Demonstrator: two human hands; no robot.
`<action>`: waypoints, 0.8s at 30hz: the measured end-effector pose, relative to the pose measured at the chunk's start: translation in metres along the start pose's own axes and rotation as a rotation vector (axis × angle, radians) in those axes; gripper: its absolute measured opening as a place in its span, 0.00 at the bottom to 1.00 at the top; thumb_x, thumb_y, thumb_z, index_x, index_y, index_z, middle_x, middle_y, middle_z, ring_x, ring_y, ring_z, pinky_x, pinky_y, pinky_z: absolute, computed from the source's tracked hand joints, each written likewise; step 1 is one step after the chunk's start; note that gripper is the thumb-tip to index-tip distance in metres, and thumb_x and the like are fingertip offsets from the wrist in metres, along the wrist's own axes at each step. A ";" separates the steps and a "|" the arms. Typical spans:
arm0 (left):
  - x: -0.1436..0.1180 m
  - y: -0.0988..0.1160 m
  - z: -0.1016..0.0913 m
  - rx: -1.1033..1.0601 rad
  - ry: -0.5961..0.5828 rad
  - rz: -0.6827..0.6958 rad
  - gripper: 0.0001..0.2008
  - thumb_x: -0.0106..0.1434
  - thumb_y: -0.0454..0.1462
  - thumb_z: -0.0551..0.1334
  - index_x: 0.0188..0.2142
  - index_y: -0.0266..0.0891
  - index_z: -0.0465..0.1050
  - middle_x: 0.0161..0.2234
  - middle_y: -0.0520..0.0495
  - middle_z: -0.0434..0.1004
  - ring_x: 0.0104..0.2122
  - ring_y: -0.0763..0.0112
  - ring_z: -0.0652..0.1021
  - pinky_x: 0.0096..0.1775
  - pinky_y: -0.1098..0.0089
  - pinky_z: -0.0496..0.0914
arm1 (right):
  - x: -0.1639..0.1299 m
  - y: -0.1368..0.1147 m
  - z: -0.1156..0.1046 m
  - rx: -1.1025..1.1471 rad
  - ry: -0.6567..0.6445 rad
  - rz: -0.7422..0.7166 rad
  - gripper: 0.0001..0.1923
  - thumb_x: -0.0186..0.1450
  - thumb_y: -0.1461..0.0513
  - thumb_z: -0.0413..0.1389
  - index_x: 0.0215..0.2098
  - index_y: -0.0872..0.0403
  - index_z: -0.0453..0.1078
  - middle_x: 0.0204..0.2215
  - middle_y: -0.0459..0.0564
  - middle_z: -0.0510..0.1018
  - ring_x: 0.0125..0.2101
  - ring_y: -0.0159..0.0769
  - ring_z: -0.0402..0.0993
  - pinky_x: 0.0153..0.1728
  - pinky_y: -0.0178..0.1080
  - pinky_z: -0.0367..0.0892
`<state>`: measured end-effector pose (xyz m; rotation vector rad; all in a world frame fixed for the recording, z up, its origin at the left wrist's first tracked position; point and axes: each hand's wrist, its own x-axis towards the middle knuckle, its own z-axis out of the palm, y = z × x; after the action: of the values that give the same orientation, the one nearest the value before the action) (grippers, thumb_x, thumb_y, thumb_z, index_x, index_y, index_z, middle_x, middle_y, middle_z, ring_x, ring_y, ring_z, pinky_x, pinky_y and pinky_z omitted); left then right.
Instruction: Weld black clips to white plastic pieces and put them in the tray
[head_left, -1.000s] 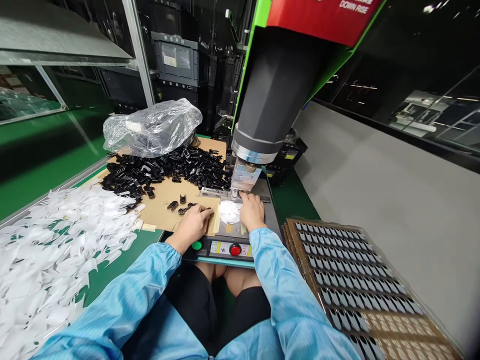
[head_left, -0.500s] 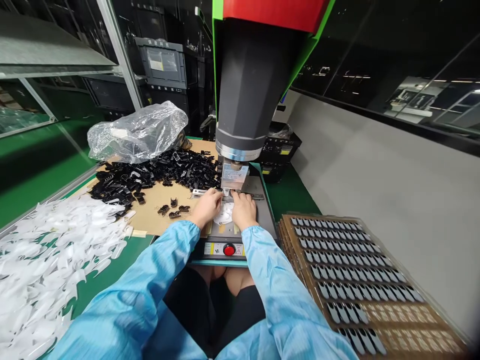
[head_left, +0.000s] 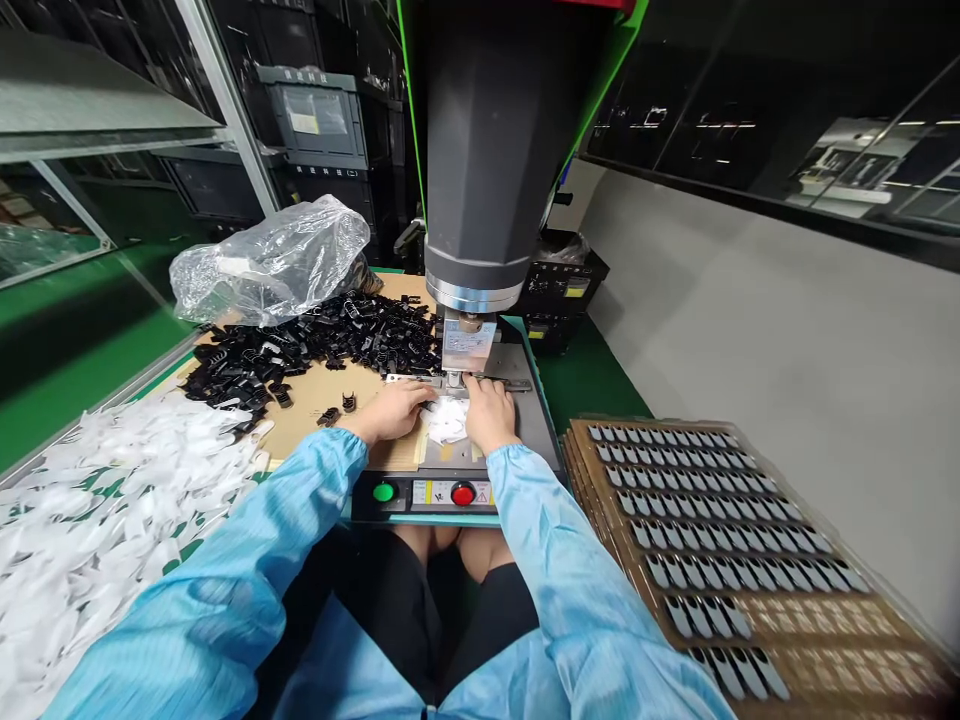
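My left hand (head_left: 392, 410) lies low over the edge of the cardboard, its fingers stretched toward the small white pieces (head_left: 446, 420) on the press's base plate. On the other side of those pieces my right hand (head_left: 491, 412) rests on the plate with fingers extended. Its index fingertip is at the small metal fixture (head_left: 454, 382) under the press head (head_left: 466, 345). I see nothing held in either hand, though the undersides of the fingers are hidden. Two loose black clips (head_left: 348, 402) sit left of my left hand.
A heap of black clips (head_left: 360, 335) covers the cardboard behind, beside a clear plastic bag (head_left: 274, 262). White pieces (head_left: 127, 500) are piled at left. Stacked brown trays (head_left: 810, 620) with rows of grey parts stand at right. Green (head_left: 385, 492) and red (head_left: 463, 494) buttons line the press's front.
My left hand has drawn back left from the fixture, over where some loose clips lay. My right hand stays by the fixture. The view has shifted slightly, and the green button is now uncovered.
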<state>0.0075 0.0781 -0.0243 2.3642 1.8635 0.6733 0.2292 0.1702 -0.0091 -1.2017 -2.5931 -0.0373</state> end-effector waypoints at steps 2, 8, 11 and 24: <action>-0.002 -0.003 0.004 0.009 -0.006 -0.008 0.26 0.65 0.27 0.56 0.58 0.42 0.79 0.55 0.40 0.80 0.56 0.57 0.78 0.62 0.55 0.72 | 0.000 0.000 0.001 -0.001 -0.007 0.001 0.33 0.70 0.69 0.48 0.72 0.47 0.61 0.55 0.59 0.75 0.54 0.52 0.65 0.51 0.48 0.60; -0.016 -0.006 0.003 0.015 0.067 -0.140 0.20 0.73 0.36 0.58 0.62 0.39 0.76 0.52 0.37 0.80 0.51 0.57 0.80 0.56 0.57 0.75 | 0.001 0.000 0.001 0.006 -0.011 0.007 0.33 0.70 0.71 0.47 0.72 0.48 0.61 0.55 0.59 0.75 0.54 0.51 0.65 0.50 0.48 0.60; -0.010 0.002 -0.004 -0.046 0.173 -0.288 0.19 0.73 0.40 0.60 0.61 0.41 0.74 0.52 0.40 0.81 0.47 0.59 0.81 0.51 0.60 0.76 | 0.001 -0.001 0.001 0.012 -0.004 -0.001 0.33 0.70 0.71 0.47 0.71 0.48 0.61 0.54 0.59 0.76 0.54 0.51 0.65 0.50 0.48 0.60; 0.051 0.054 0.025 0.233 0.214 -0.327 0.15 0.76 0.43 0.57 0.53 0.41 0.80 0.48 0.38 0.79 0.50 0.53 0.77 0.51 0.58 0.70 | 0.001 0.001 0.004 0.014 0.011 0.003 0.32 0.72 0.68 0.48 0.72 0.47 0.61 0.54 0.60 0.75 0.53 0.51 0.65 0.51 0.49 0.61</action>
<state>0.0749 0.1170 -0.0147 2.0966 2.4694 0.7309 0.2283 0.1720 -0.0131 -1.1975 -2.5774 -0.0259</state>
